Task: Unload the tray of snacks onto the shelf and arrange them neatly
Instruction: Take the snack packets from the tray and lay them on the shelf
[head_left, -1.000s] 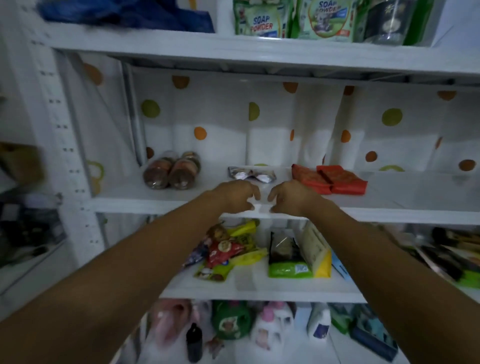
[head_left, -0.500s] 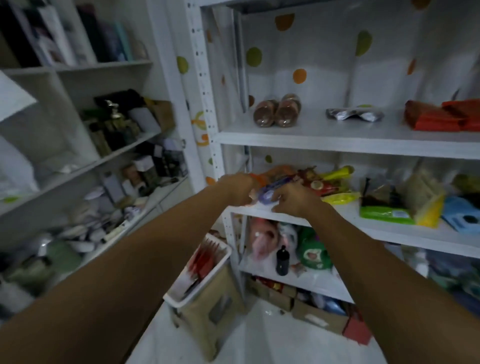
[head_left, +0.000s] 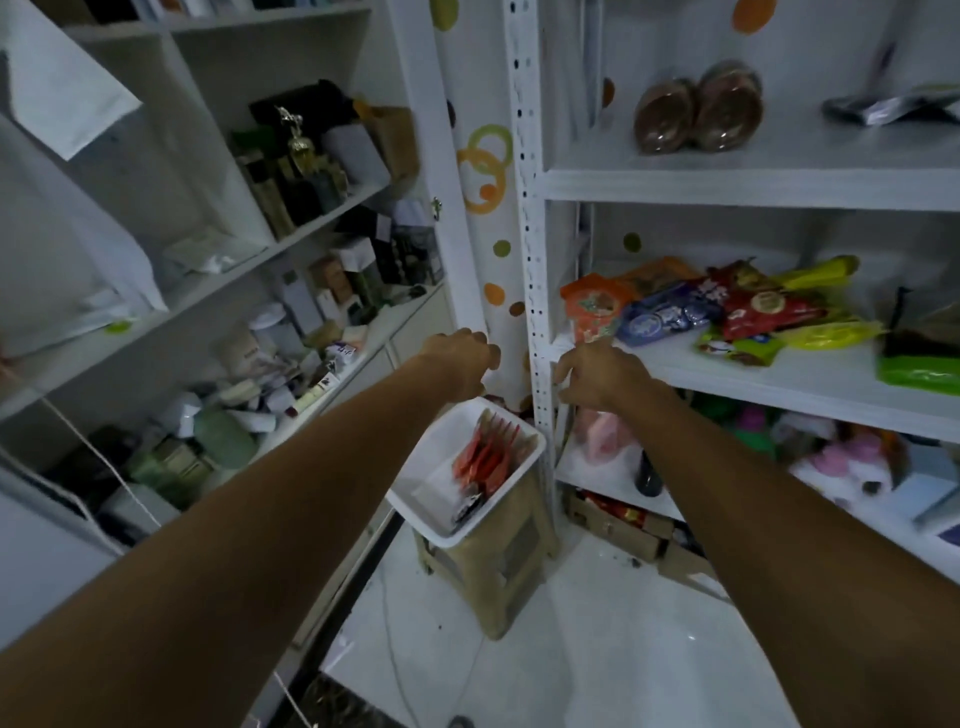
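Tray (head_left: 415, 496): white, on a stool at 6 o'clock from both hands, red packets (head_left: 485, 454) left inside.
Shelf (head_left: 753, 374): snack pile (head_left: 727, 317) at 2 o'clock, jumbled, needs tidying.
Left hand (head_left: 462, 358): loosely curled, empty.
Right hand (head_left: 597, 371): fingers apart, empty.
Progress: roughly midway, judging by both.
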